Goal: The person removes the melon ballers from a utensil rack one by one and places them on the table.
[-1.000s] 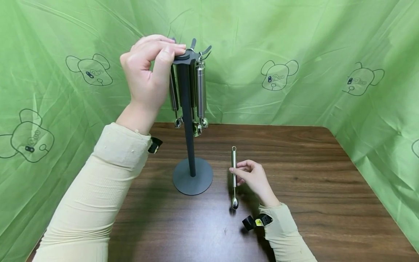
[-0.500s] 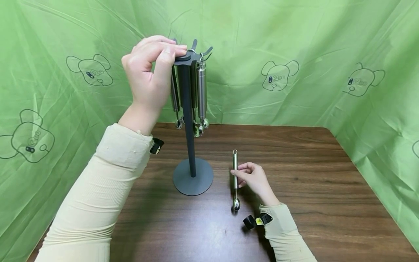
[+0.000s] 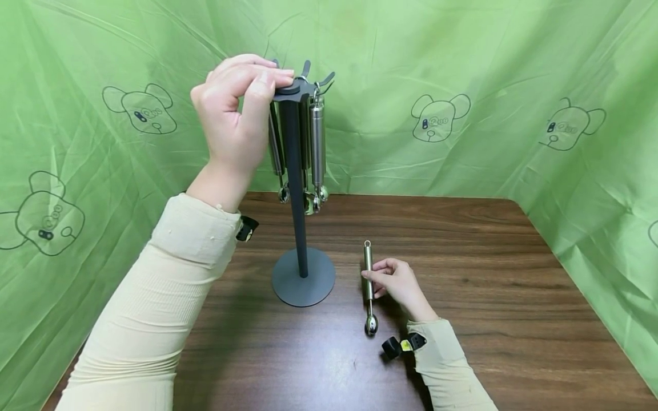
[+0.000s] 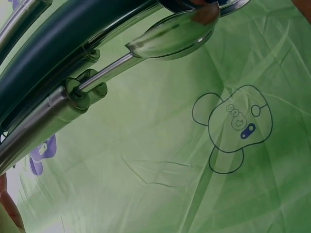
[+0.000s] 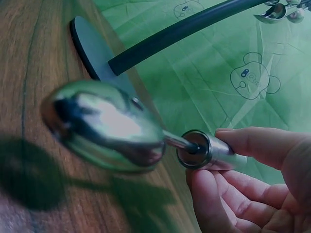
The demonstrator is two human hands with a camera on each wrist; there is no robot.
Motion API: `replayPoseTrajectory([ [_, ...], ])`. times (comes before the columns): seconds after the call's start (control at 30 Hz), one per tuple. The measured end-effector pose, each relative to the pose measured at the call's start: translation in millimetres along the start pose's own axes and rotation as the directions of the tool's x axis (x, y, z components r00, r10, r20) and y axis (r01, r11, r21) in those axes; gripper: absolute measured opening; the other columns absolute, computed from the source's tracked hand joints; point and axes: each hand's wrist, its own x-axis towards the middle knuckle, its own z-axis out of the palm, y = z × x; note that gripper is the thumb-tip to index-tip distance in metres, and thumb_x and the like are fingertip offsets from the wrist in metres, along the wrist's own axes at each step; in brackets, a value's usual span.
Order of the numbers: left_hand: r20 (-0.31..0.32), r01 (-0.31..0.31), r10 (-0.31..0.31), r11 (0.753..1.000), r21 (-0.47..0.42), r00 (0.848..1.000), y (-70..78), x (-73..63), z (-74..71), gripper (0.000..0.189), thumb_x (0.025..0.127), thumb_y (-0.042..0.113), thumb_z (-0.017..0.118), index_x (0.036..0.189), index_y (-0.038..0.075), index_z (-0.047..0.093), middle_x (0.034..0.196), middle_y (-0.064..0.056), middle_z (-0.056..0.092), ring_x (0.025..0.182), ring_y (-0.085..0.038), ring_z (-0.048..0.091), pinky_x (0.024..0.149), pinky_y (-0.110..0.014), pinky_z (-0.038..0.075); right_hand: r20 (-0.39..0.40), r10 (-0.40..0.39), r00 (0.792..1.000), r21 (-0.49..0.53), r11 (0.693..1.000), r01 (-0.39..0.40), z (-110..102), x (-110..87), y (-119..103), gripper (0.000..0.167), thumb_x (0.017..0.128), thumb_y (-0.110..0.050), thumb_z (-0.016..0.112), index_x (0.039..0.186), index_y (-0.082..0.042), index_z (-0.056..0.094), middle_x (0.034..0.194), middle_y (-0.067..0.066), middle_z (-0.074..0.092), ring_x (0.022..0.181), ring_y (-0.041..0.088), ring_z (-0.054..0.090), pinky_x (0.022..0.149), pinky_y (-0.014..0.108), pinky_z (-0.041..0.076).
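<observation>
My right hand (image 3: 400, 285) pinches a steel spoon (image 3: 369, 288) by its thick tubular handle, between thumb and fingers. The spoon's hanging ring points away and its oval bowl (image 5: 104, 126) points toward me, low over the wooden table. To its left stands a dark grey utensil stand (image 3: 297, 188) with a round base (image 3: 303, 285). My left hand (image 3: 233, 105) grips the top of this stand, thumb and fingers at the round cap, partly hiding the hooks. Several steel utensils (image 3: 317, 142) hang from it; one shows a spoon-like bowl (image 4: 175, 36) in the left wrist view.
The dark brown wooden table (image 3: 493, 308) reaches back to a green curtain (image 3: 462, 57) with bear-head drawings, which encloses the back and both sides. A black wrist camera (image 3: 393, 347) sits at the right cuff, close above the table.
My right hand has come slightly toward me with the spoon, whose ring end has swung a little left. The left hand stays on the stand's top.
</observation>
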Motion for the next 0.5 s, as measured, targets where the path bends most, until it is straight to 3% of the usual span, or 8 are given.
replayPoseTrajectory([
  [0.17,0.001,0.007,-0.007,1.000,0.002,1.000,0.2,-0.1,-0.4,0.038,0.081,0.026,0.050,0.072,0.001,0.077,0.081,-0.017,0.076,0.086,-0.016,0.069,0.089,-0.026,0.051,0.019,0.008,1.000,0.009,1.000,-0.008,1.3,0.8,5.4,0.031,0.083,-0.009,0.073,0.101,0.012,0.060,0.070,0.003,0.066,0.054,0.012,0.063,0.049,0.028,0.057],
  [0.33,-0.003,0.003,-0.003,1.000,-0.001,1.000,-0.2,0.0,0.2,0.038,0.081,0.026,0.050,0.072,0.002,0.077,0.081,-0.017,0.076,0.085,-0.016,0.069,0.089,-0.026,0.051,0.054,-0.046,0.997,0.047,0.998,0.044,1.2,0.4,12.3,0.033,0.080,-0.016,0.077,0.094,0.008,0.059,0.069,0.004,0.067,0.052,0.012,0.063,0.048,0.027,0.056],
  [0.5,-0.009,-0.004,0.004,1.000,-0.001,1.000,-0.8,-0.1,0.7,0.038,0.081,0.027,0.049,0.071,0.001,0.076,0.081,-0.018,0.076,0.085,-0.016,0.069,0.088,-0.027,0.051,0.070,-0.014,0.997,0.049,0.999,0.010,1.6,0.0,14.6,0.032,0.080,-0.016,0.077,0.092,0.007,0.059,0.069,0.004,0.067,0.051,0.011,0.063,0.048,0.027,0.057],
])
